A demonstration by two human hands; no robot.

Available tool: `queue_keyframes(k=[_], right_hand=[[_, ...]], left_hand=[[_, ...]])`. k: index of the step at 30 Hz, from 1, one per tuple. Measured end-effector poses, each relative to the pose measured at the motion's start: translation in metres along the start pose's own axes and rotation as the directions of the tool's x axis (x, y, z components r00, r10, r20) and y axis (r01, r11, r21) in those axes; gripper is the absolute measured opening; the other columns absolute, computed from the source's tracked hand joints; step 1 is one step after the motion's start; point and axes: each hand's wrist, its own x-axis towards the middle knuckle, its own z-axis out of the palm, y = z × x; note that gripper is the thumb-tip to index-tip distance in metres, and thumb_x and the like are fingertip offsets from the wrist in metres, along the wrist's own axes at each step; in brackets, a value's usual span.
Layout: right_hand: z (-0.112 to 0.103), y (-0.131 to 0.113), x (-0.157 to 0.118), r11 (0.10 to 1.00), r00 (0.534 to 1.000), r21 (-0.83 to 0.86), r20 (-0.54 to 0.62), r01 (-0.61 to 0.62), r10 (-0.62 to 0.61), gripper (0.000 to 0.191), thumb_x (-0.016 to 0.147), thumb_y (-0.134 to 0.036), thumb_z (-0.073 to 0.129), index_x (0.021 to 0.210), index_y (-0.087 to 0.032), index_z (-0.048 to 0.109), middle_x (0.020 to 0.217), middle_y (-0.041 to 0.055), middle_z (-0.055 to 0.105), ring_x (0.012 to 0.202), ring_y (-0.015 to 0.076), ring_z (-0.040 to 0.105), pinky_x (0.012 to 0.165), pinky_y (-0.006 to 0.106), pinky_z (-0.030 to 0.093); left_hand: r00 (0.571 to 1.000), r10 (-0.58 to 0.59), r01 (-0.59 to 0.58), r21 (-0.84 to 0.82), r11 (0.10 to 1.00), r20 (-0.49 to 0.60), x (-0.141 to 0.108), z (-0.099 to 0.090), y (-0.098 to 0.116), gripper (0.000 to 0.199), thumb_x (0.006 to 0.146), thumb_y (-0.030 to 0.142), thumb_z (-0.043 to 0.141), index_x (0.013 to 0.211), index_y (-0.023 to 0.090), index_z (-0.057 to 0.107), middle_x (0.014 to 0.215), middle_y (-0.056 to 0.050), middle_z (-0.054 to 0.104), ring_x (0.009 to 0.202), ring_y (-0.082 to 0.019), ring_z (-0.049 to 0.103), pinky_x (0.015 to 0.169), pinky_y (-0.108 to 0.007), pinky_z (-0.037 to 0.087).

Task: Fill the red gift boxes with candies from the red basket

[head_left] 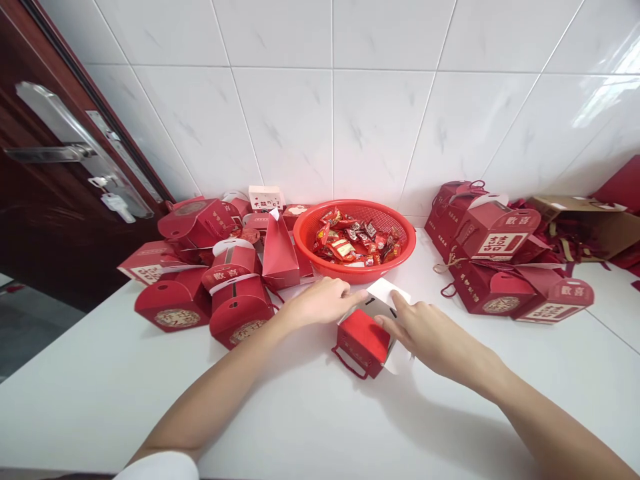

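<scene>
Red basket (350, 271) holds wrapped sweets (345, 250); hands (323, 300) (440, 333) touch box (366, 340).

The head camera looks forward and down over the tabletop (280, 420).

A: Which surface carries the objects?
B: A white tabletop (300, 420).
A: And directly upon it?
B: Centre: red basket (350, 272). Left: stacked red boxes (235, 259). Right: further red boxes (500, 283). Far right: brown carton (614, 232). Foreground: corded red box (361, 345), top open.
</scene>
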Motion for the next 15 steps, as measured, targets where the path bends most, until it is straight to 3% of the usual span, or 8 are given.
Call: queue_keyframes(k=[3,5,10,15], right_hand=[[-0.003,0.005,0.001,0.998,0.999,0.068,0.053,-0.001,-0.002,0.016,0.101,-0.016,0.035,0.091,-0.019,0.047,0.065,0.0000,0.054,0.047,0.0143,0.051,0.048,0.028,0.018],[-0.003,0.007,0.002,0.991,0.994,0.127,0.104,-0.039,0.025,0.012,0.098,-0.012,0.039,0.093,-0.019,0.048,0.061,-0.0020,0.053,0.045,0.0131,0.050,0.047,0.027,0.018],[-0.003,0.007,0.002,0.987,0.992,0.153,0.125,-0.040,0.021,0.012,0.097,-0.014,0.043,0.100,-0.016,0.055,0.071,0.0022,0.060,0.046,0.0120,0.056,0.047,0.027,0.019],[-0.004,0.003,0.004,0.991,0.992,0.096,0.093,-0.091,0.082,0.025,0.099,-0.008,0.034,0.096,-0.012,0.059,0.068,0.0044,0.063,0.041,0.0109,0.053,0.048,0.028,0.023]], left_hand=[[0.998,-0.009,0.014,0.077,0.997,-0.057,0.003,0.010,0.004,0.051,0.086,0.063,0.049,0.059,0.022,0.035,0.059,0.000,0.049,0.057,-0.017,0.048,0.052,-0.030,0.025],[0.999,-0.022,0.024,0.092,0.995,-0.028,0.003,0.010,0.005,0.051,0.085,0.063,0.051,0.058,0.022,0.038,0.058,0.000,0.051,0.058,-0.018,0.050,0.053,-0.030,0.027],[0.965,0.034,-0.053,0.066,0.996,0.262,-0.002,-0.017,0.000,0.054,0.080,0.074,0.054,0.066,0.021,0.054,0.072,-0.002,0.066,0.068,-0.020,0.059,0.057,-0.029,0.036],[0.914,0.110,-0.138,0.046,0.989,0.390,-0.019,-0.036,-0.002,0.064,0.062,0.068,0.076,0.106,0.023,0.066,0.110,-0.006,0.071,0.098,-0.027,0.064,0.073,-0.028,0.045]])
